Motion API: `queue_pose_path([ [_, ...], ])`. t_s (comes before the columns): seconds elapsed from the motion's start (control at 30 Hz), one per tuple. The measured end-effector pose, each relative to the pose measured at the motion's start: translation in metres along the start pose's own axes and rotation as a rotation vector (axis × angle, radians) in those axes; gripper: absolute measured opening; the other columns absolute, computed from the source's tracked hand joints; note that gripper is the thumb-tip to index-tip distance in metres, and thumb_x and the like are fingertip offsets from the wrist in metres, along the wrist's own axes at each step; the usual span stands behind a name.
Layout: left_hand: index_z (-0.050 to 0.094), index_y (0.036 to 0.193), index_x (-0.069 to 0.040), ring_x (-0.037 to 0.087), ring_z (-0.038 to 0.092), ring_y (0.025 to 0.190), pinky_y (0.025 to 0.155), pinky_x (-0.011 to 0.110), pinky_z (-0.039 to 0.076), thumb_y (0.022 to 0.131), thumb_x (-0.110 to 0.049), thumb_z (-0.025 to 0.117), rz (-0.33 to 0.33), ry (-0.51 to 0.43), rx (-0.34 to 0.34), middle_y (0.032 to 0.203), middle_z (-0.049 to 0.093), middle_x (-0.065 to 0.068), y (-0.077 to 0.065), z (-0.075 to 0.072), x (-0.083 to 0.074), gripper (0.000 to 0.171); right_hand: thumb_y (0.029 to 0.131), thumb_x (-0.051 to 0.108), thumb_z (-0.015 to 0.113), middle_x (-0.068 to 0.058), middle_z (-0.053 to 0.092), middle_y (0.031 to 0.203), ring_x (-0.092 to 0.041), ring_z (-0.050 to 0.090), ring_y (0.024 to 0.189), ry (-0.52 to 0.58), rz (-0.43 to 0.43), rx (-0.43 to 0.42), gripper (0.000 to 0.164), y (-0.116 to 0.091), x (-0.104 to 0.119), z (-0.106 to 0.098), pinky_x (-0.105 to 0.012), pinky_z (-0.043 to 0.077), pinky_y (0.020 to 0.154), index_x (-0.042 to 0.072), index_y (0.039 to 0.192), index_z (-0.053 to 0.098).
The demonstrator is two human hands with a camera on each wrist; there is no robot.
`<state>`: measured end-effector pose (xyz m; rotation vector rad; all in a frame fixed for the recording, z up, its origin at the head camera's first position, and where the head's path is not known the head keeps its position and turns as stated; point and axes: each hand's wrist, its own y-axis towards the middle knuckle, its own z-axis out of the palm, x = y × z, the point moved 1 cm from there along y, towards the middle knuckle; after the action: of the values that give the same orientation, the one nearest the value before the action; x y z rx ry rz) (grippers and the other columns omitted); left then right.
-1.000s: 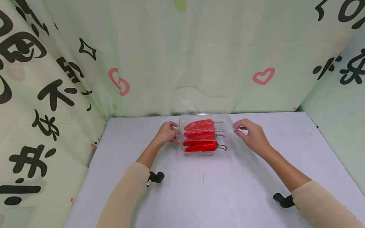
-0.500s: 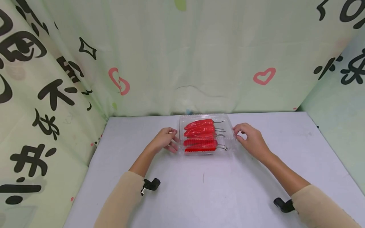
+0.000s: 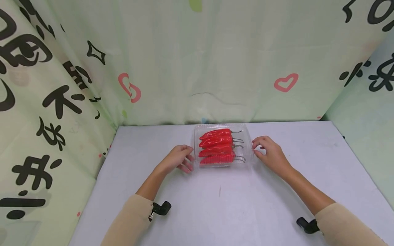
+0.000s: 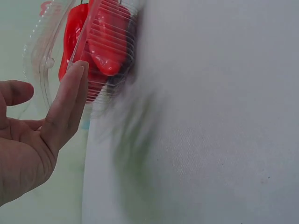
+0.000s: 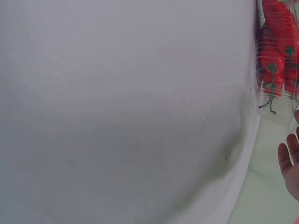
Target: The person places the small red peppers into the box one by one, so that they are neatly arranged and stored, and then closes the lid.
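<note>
A clear plastic clamshell box point(image 3: 220, 126) stands near the table's back edge, holding several red peppers point(image 3: 217, 140) with their stems to the right. Its see-through lid point(image 3: 215, 155) slants over them, the front edge above the nearest pepper. At the box's left side is my left hand point(image 3: 178, 158); in the left wrist view its fingers point(image 4: 70, 95) are straight against the plastic edge, the thumb held apart. My right hand point(image 3: 272, 152) pinches the plastic edge on the right between curled finger and thumb. Only part of that hand shows in the right wrist view.
A white table point(image 3: 221, 212) lies under the box. Pale green printed curtains point(image 3: 227, 61) hang behind it and at both sides. Black wrist cameras point(image 3: 161, 208) sit on the sleeves.
The lid's front edge has come forward and down over the peppers. My left hand has slid toward me along the box's side, its fingers straightening. The right hand has shifted slightly toward me.
</note>
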<state>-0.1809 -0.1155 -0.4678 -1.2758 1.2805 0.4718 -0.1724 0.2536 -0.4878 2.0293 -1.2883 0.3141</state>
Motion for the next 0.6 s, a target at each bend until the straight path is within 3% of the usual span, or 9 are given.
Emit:
queue_pose_path([
  [0.17,0.054,0.139,0.002,0.024,0.075,0.070,0.063,0.036,0.065,0.105,-0.021,0.051,-0.006,0.006,-0.002,0.103,0.069,0.020,-0.004,0.004,0.004,0.041,0.082,-0.016,0.073,-0.010,0.066,0.110,-0.026,0.063,0.102,0.020,0.006,0.021,0.029,-0.005,0.000,0.000,-0.036,0.062,0.079,0.008,0.096,0.068],
  [0.37,0.061,0.124,0.003,0.022,0.073,0.066,0.061,0.035,0.065,0.100,-0.017,0.057,-0.009,0.045,-0.006,0.097,0.069,0.017,-0.009,0.007,0.007,0.031,0.089,-0.012,0.063,-0.011,0.067,0.107,-0.024,0.066,0.096,0.037,0.043,0.058,0.023,-0.011,0.002,-0.003,-0.016,0.058,0.077,0.002,0.105,0.070],
  [0.43,0.063,0.118,0.004,0.022,0.073,0.064,0.060,0.035,0.065,0.100,-0.017,0.058,-0.006,0.063,0.003,0.094,0.068,0.017,-0.010,0.008,0.008,0.028,0.093,-0.006,0.064,-0.012,0.067,0.109,-0.026,0.068,0.097,0.046,0.086,0.097,0.019,-0.013,0.004,-0.005,-0.016,0.058,0.078,0.002,0.109,0.069],
  [0.6,0.065,0.107,0.008,0.020,0.071,0.060,0.058,0.034,0.064,0.101,-0.017,0.060,-0.001,0.119,0.042,0.089,0.066,0.020,-0.011,0.009,0.010,0.026,0.099,0.009,0.067,-0.016,0.067,0.120,-0.032,0.071,0.104,0.102,0.221,0.221,0.024,-0.018,0.009,-0.011,-0.032,0.064,0.084,0.002,0.122,0.063],
])
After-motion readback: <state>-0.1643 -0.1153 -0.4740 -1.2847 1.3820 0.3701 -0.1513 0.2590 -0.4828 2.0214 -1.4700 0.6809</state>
